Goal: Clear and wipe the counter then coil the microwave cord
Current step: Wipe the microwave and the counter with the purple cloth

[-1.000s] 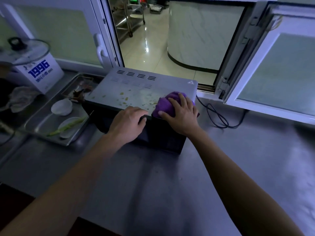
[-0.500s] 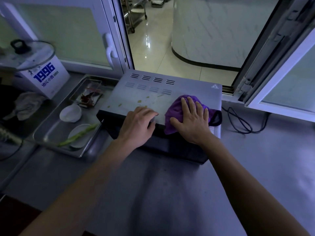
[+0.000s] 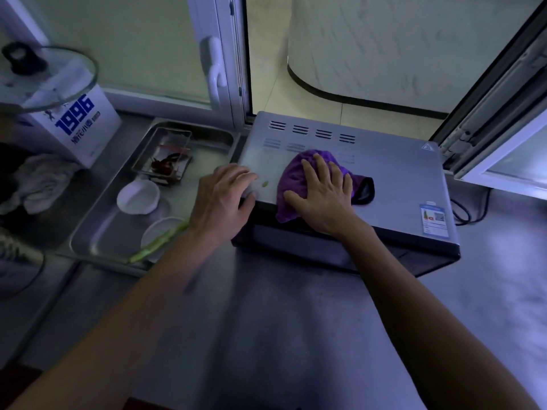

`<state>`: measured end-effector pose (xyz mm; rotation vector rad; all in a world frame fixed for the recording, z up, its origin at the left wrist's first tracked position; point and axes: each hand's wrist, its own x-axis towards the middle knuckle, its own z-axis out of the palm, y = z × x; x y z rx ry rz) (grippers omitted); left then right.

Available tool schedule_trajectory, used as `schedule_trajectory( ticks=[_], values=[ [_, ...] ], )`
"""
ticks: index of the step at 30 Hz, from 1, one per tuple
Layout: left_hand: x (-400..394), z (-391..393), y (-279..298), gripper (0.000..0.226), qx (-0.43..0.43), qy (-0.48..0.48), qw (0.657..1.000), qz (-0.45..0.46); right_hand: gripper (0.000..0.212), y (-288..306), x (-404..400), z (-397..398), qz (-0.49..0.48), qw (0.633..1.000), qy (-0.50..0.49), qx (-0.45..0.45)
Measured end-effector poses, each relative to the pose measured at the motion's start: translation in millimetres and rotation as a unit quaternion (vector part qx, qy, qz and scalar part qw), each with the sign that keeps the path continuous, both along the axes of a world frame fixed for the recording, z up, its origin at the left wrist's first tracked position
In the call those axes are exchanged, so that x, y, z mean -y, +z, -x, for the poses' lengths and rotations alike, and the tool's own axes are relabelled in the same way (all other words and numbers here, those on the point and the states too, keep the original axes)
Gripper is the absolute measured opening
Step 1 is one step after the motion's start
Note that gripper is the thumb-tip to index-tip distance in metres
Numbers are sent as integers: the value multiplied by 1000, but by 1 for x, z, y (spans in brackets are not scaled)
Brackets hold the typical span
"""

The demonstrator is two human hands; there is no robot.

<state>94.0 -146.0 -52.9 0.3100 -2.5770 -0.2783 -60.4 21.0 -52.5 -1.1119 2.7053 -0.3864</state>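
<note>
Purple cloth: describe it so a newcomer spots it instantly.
Find the grey microwave on the steel counter by the open window. On its top, near the front left, the purple cloth lies under the flat right hand. It is the only purple thing; the rag far left is whitish.

Cord [image 3: 464, 213] mostly hidden behind microwave [image 3: 384, 176]; label unreadable.

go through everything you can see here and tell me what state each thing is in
microwave: top nearly wiped, one green scrap left
purple cloth: bunched, pressed flat under right hand
left hand: resting on microwave's corner
cord: uncoiled, loose on counter
window: open
steel tray: holding dishes, scraps
</note>
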Motion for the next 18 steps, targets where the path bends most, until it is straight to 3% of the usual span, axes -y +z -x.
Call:
schedule_trajectory(
  ticks=[10, 18],
  values=[
    [61, -40, -9, 33, 47, 22, 996, -73, 96, -6, 90, -35, 5, 1000, 1, -6],
    [72, -39, -11, 36, 78, 26, 988, -128, 89, -5, 114, -32, 13, 1000, -17, -12]
  ],
)
